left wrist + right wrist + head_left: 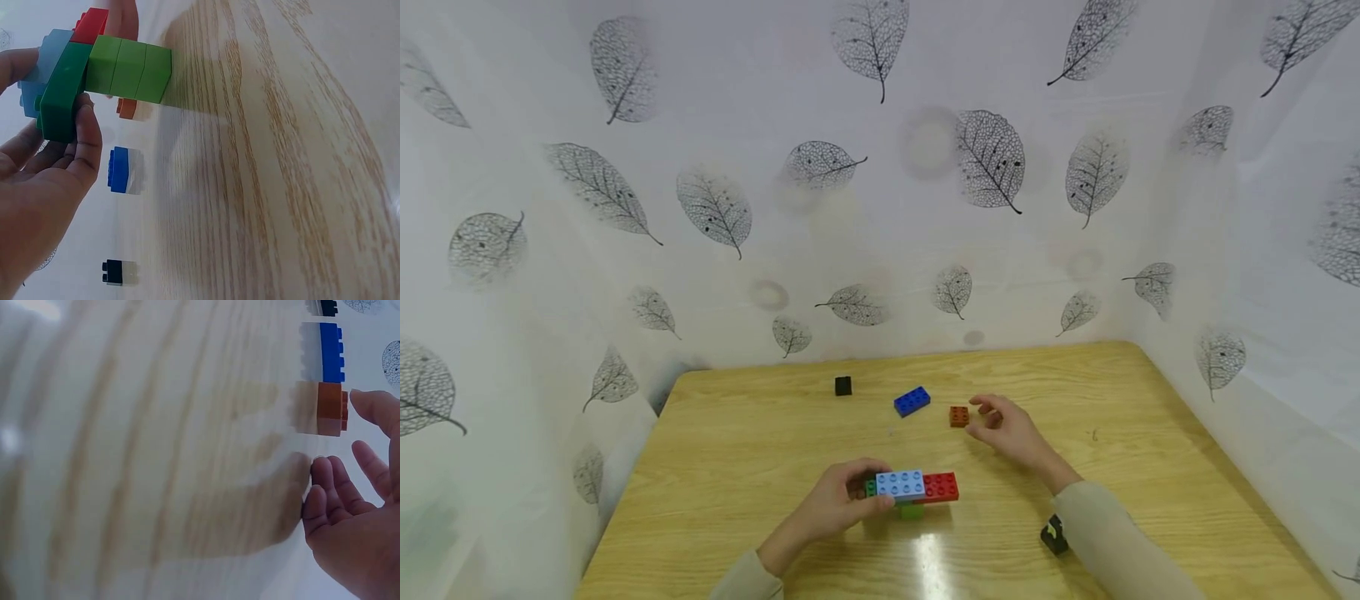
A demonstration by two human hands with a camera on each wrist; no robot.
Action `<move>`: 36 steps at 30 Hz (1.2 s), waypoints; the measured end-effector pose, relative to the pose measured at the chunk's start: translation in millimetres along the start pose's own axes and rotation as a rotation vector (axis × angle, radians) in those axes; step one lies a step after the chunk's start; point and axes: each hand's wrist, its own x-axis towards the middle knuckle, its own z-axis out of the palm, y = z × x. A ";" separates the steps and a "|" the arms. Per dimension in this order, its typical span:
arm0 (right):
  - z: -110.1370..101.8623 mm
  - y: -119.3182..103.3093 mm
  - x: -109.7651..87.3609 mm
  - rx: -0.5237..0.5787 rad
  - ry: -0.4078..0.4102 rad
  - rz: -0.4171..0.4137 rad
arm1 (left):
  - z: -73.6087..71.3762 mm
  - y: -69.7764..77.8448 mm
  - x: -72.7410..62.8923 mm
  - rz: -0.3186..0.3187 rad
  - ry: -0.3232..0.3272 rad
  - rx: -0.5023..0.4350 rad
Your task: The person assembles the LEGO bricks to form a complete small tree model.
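My left hand (pixel 833 504) grips a built piece of toy bricks at its left end. A light blue brick (pixel 900 485) lies on top, bridging a dark green brick (pixel 65 94) and a red brick (pixel 942 487). Beneath them hangs a stack of light green bricks (pixel 130 69), its lower end close to the table; whether it touches cannot be seen. My right hand (pixel 1015 435) is beside a small orange brick (pixel 959 417), fingers loosely bent and apart from it. In the right wrist view, a fingertip is just off the orange brick's studs (pixel 344 411).
A blue brick (pixel 912 402) and a small black brick (pixel 843 386) lie farther back on the wooden table (pixel 737 442). By the right sleeve (pixel 1112 533) is a black brick with a pale green mark (pixel 1054 535). A leaf-patterned curtain (pixel 880 233) surrounds the table's back and sides.
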 end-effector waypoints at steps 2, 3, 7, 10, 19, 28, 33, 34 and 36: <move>1.6 2.5 1.3 -0.004 0.006 0.013 | 0.1 0.2 0.1 -0.001 -0.001 -0.001; 2.5 3.5 1.8 -0.006 0.010 0.018 | 0.2 0.2 0.1 0.000 -0.001 -0.002; 5.8 5.5 3.9 -0.017 0.021 0.028 | 0.2 0.7 -0.1 0.006 -0.002 0.000; 7.5 5.1 5.3 -0.049 0.020 0.024 | 0.0 1.0 -0.3 0.010 -0.001 0.002; 10.6 1.7 8.7 -0.122 0.021 0.007 | -0.7 1.1 -0.4 0.004 -0.001 0.008; 12.8 -1.9 12.0 -0.191 0.042 -0.007 | -0.7 0.9 -0.3 0.010 -0.005 0.012; 10.1 -2.3 11.4 -0.155 0.048 0.007 | -0.2 -0.1 0.0 0.011 -0.004 0.007; 9.0 -3.0 10.6 -0.137 0.045 0.015 | 0.0 -0.3 0.0 0.010 -0.004 0.007; 7.2 -4.6 9.1 -0.107 0.030 0.031 | 0.2 -0.7 -0.3 0.007 -0.003 0.005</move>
